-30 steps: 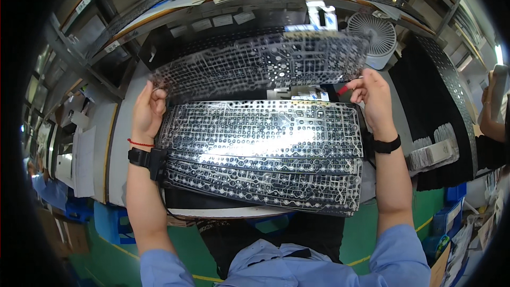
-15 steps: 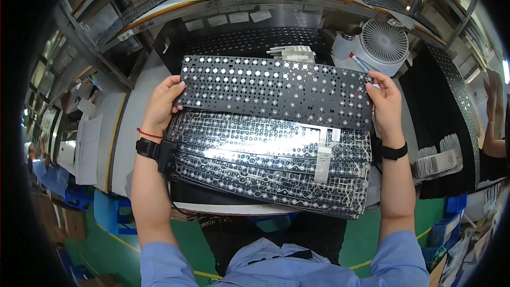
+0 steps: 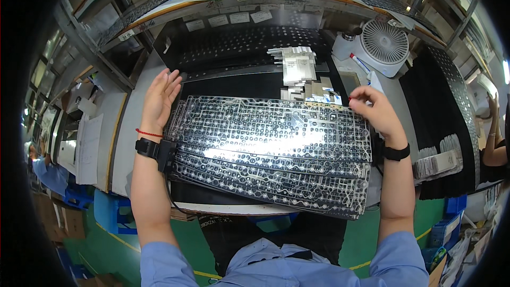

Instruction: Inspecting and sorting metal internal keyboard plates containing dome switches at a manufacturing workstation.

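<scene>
A stack of clear printed keyboard membrane sheets (image 3: 255, 133) lies fanned out in front of me, with glare across its middle. My left hand (image 3: 163, 98) is raised by the stack's far left corner, its fingers stretched out and nothing in it. At the far right corner is my right hand (image 3: 376, 110), its fingers bent and thumb apart, with no sheet in its grasp. A small red spot shows by its fingertips; I cannot make out what it is. Behind the stack, silvery connector tails (image 3: 298, 69) overlap on a black surface. Black perforated keyboard plates (image 3: 239, 45) sit at the back.
A white fan (image 3: 385, 48) stands at the back right beside a red-and-white pen (image 3: 360, 62). More black perforated sheets (image 3: 438, 106) are piled on the right, with a bundle of pale tails (image 3: 438, 162). A shelf (image 3: 228, 8) spans the back. Another person's arm (image 3: 494, 138) shows far right.
The black perforated plate, held up between both hands before, has left my grasp and now appears among those at the back. My right hand moved slightly left and nearer; my left hand opened.
</scene>
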Motion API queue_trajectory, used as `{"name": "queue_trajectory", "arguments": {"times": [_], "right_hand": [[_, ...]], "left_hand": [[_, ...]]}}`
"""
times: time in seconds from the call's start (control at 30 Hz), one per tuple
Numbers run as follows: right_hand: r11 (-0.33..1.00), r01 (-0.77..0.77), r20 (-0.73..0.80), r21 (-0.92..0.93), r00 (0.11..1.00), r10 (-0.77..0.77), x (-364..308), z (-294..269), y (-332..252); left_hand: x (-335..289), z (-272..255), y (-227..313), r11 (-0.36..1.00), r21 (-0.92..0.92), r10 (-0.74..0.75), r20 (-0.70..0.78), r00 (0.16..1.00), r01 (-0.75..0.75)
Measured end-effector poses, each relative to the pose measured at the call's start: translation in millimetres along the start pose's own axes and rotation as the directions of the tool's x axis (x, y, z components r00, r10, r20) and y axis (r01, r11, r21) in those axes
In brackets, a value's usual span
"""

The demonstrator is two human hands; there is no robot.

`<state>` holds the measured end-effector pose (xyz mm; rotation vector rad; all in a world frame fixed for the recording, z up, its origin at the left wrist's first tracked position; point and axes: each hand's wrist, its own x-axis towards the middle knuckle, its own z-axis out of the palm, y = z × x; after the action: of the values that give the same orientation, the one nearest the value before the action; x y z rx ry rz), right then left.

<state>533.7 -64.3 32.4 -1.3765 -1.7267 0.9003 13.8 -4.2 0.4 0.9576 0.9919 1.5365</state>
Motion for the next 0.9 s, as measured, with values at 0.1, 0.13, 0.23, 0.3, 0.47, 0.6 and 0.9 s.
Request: {"name": "queue_trajectory", "arguments": {"times": [0.1,0.13,0.23,0.3,0.47,0.6,0.9], "right_hand": [[0.994,-0.065,0.149,-0.085,0.986,0.077,-3,1,-3],[0.992,-0.092,0.174,-0.083,0.979,0.106,-4,1,-3],[1.0,0.027,0.048,-0.003,0.998,-0.027,-2,3,-4],[0.993,0.079,-0.062,0.086,0.995,-0.073,-1,4,0],[0.982,0.093,-0.129,0.166,0.989,-0.072,0,4,0],[0.988,0.079,-0.162,0.132,0.985,-0.057,1,7,-2],[0.941,0.109,-0.218,0.319,0.975,-0.039,3,10,3]], "left_hand": [[-2,0,1,0.992,0.104,-0.078,0.03,0.996,0.075],[-3,1,1,0.985,0.143,-0.108,0.056,0.993,0.099],[-4,3,1,0.969,0.218,-0.146,0.118,0.982,0.118],[-4,4,0,0.964,0.243,-0.143,0.135,0.98,0.107],[-8,11,1,0.949,0.302,-0.154,0.204,0.967,0.087],[-12,13,4,0.953,0.29,-0.151,0.203,0.967,0.088],[-10,10,1,0.969,0.242,-0.121,0.259,0.958,0.057]]}}
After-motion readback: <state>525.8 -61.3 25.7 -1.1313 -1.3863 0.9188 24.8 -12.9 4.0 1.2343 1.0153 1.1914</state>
